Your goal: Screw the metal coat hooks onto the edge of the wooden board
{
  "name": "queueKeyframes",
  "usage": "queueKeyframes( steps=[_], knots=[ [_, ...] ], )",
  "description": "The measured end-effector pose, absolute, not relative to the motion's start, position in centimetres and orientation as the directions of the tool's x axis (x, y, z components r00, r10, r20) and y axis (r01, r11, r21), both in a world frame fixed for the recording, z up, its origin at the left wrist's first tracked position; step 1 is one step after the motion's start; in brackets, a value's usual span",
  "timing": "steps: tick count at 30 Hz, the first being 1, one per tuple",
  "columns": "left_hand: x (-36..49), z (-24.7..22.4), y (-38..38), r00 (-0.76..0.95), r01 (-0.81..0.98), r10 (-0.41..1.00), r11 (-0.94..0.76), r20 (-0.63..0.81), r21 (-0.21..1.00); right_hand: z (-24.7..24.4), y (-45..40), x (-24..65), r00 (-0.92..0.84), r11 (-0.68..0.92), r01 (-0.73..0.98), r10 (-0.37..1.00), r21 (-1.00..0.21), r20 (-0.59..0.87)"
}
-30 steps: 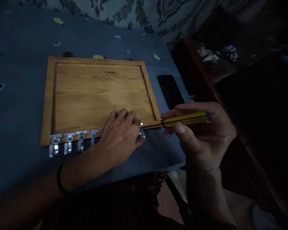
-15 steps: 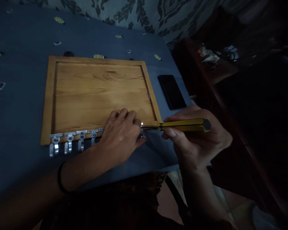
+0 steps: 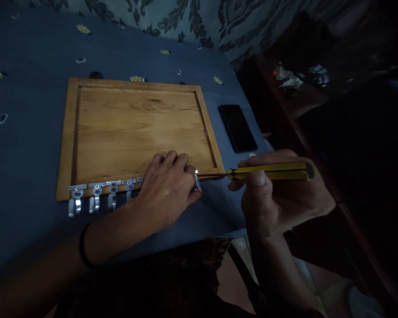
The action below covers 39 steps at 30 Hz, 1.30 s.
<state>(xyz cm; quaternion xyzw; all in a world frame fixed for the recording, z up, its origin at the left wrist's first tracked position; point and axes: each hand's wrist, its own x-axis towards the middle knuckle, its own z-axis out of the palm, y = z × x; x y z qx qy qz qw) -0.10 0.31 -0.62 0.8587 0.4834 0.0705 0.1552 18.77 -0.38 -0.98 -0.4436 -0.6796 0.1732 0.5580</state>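
A framed wooden board [image 3: 135,128] lies flat, several silver metal hooks [image 3: 97,196] along its near edge. My left hand [image 3: 167,190] is curled over that edge, fingers bent, thumb and forefinger closed around another metal hook [image 3: 198,182], which shows only partly. The rest of the hook row is covered by this hand. My right hand [image 3: 285,194] grips a screwdriver [image 3: 272,171] with a yellow and black handle, its thumb along the handle's side. The thin shaft points left, nearly level, to the hook at my left fingers; its tip cannot be made out.
A black phone [image 3: 238,128] lies right of the board on the blue patterned cloth [image 3: 33,132]. A patterned wall or curtain [image 3: 192,17] rises behind. Beyond the cloth's right edge stands dark wooden furniture [image 3: 295,128] with small clutter [image 3: 288,79] on it.
My right hand has shifted to the right with the screwdriver, so more of the shaft shows. Its thumb has changed position on the handle. My left hand and the board are practically unmoved.
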Motion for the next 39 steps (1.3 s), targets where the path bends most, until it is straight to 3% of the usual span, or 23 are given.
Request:
queueKeyframes(
  steps=[3, 13, 18, 25, 29, 35, 39],
  knots=[
    [-0.1, -0.6, 0.3, 0.525, 0.806, 0.851, -0.486, -0.029, 0.337, -1.3, -0.4, 18.5, 0.067, 0.603, 0.448, 0.714, -0.661, 0.697],
    [0.0, -0.8, 0.2, 0.524, 0.808, 0.852, -0.495, -0.005, 0.32, -1.2, 0.0, 18.3, -0.029, 0.628, 0.428, 0.729, -0.65, 0.684],
    [-0.1, -0.8, 0.2, 0.525, 0.811, 0.851, -0.496, -0.014, 0.31, 0.7, 0.3, 19.5, -0.236, 0.638, 0.38, 0.767, -0.669, 0.597],
    [-0.1, -1.3, 0.1, 0.521, 0.804, 0.853, -0.506, 0.041, 0.314, 2.0, 0.4, 21.3, -0.372, 0.562, 0.353, 0.818, -0.748, 0.438],
    [0.0, -0.9, 0.2, 0.518, 0.815, 0.855, -0.484, -0.028, 0.319, 1.2, 0.9, 21.2, -0.369, 0.619, 0.321, 0.779, -0.717, 0.508],
    [0.1, -0.8, 0.2, 0.522, 0.816, 0.853, -0.499, 0.001, 0.292, -0.2, 1.3, 19.3, -0.301, 0.746, 0.437, 0.647, -0.502, 0.701],
    [0.1, -0.9, 0.2, 0.516, 0.821, 0.856, -0.498, 0.011, 0.28, -0.4, 0.9, 18.5, -0.25, 0.684, 0.483, 0.706, -0.547, 0.663]
  ],
)
